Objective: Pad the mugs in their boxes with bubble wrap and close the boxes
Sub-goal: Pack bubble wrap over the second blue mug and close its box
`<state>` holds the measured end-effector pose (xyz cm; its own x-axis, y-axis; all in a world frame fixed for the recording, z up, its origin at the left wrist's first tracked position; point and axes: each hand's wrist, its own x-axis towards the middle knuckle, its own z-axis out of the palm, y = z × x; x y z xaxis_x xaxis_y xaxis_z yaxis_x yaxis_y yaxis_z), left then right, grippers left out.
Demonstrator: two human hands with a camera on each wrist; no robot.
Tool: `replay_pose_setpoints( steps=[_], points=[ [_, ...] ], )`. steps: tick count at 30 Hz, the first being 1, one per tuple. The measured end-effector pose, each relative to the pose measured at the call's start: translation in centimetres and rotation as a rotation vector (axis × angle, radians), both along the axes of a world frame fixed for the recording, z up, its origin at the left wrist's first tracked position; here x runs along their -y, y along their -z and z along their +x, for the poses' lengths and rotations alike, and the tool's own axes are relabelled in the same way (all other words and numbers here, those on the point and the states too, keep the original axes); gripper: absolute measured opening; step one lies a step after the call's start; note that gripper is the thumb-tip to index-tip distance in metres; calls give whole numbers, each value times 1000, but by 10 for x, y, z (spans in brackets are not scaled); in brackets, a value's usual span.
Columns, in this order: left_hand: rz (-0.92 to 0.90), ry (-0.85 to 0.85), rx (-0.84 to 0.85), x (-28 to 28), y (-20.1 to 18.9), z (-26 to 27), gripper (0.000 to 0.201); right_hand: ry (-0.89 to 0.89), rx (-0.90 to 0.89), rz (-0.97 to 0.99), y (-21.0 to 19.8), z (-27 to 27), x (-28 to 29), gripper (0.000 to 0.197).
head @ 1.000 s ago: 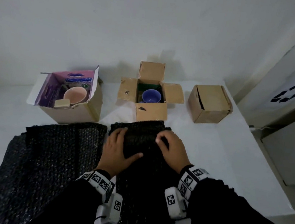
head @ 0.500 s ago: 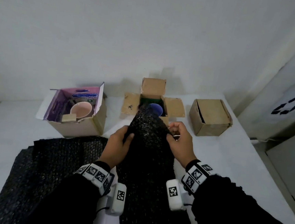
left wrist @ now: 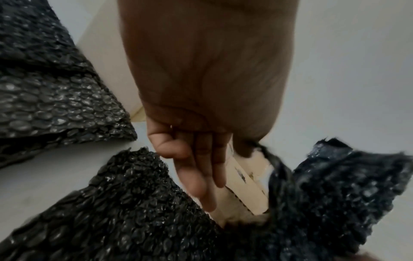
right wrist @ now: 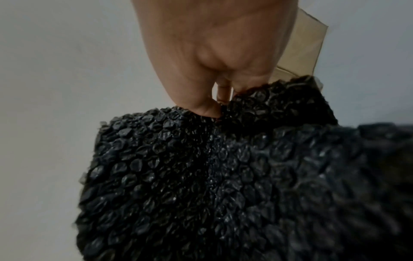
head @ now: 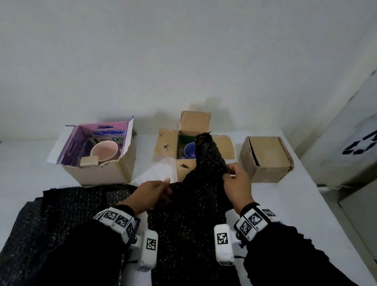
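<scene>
My right hand (head: 228,172) pinches the right edge of a black bubble wrap sheet (head: 206,167) and holds it up, its top corner hanging over the open middle box (head: 166,145). The thumb and a finger close on the wrap (right wrist: 201,167) in the right wrist view, where that hand (right wrist: 220,107) is seen from behind. A blue mug (head: 189,148) stands in that box, half hidden by the wrap. My left hand (head: 165,186) is lower, at the sheet's left edge; its fingers (left wrist: 196,176) hang straight beside the wrap (left wrist: 134,211). A pink mug (head: 104,150) sits in the open left box (head: 103,172).
A closed cardboard box (head: 266,158) stands right of the middle box. A second black bubble wrap sheet (head: 67,209) lies flat at the front left. Beyond the table's right edge stands a white bin with a recycling sign (head: 363,144). A wall runs close behind the boxes.
The sheet went from flat on the table to lifted over the middle box. My right hand stayed on its edge; my left hand slid down the left edge and its fingers straightened.
</scene>
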<state>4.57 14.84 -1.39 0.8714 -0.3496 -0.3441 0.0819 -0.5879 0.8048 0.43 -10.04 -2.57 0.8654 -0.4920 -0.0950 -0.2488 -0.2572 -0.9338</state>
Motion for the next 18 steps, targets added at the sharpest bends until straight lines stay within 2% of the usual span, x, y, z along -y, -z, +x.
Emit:
replay_pose_setpoints(
  steps=[2, 4, 6, 10, 12, 14, 18],
  points=[
    [-69, -77, -204, 4, 6, -4, 69, 27, -26, -24, 9, -6, -4, 14],
    [-131, -46, -264, 6, 18, -15, 87, 79, -36, -29, 16, -10, -7, 12],
    [-121, 42, -168, 8, 31, -29, 106, 142, -43, -26, 22, -13, -7, 11],
    [107, 239, 5, 14, 62, -52, 142, 229, -62, -15, 35, -23, -1, 13],
    [261, 351, 114, 16, 73, -59, 141, 254, -72, -23, 40, -29, 2, 13],
    [325, 370, 183, 18, 77, -64, 126, 255, -51, -55, 43, -38, 4, 15],
    [201, 294, 137, 10, 70, -57, 90, 98, 77, -280, 52, -56, 4, 22]
  ],
)
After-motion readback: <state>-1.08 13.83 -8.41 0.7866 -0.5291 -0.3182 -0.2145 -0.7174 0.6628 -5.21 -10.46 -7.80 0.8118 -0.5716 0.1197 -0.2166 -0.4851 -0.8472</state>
